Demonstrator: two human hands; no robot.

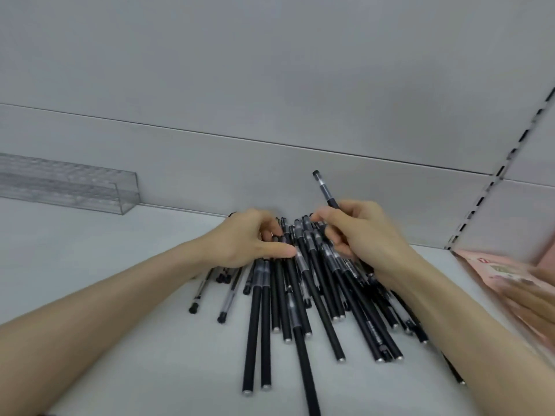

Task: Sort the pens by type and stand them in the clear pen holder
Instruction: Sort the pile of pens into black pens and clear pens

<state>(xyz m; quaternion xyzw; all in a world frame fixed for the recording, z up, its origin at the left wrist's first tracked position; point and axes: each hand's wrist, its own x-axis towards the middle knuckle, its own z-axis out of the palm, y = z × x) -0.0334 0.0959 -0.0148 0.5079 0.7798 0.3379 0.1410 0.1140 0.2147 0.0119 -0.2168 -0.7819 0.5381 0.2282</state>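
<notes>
1. Roughly mid-shelf, a pile of black pens (303, 295) lies fanned on the white shelf surface (120, 295), caps toward the back wall.
2. Left hand (249, 238): fingers curl into the pile's far end, and the thumb lies flat across several barrels.
3. Right hand (360, 232): fingers close around a single pen (324, 189), whose capped end sticks up above the knuckles (tilted slightly left).
4. Two clear-barrelled pens (225, 298) lie just left of the pile.
5. Clear pen holder (75, 187): against the back wall at the far left, well apart from the pens.
6. Pink packaging (510, 274) sits blurred at the right edge.
</notes>
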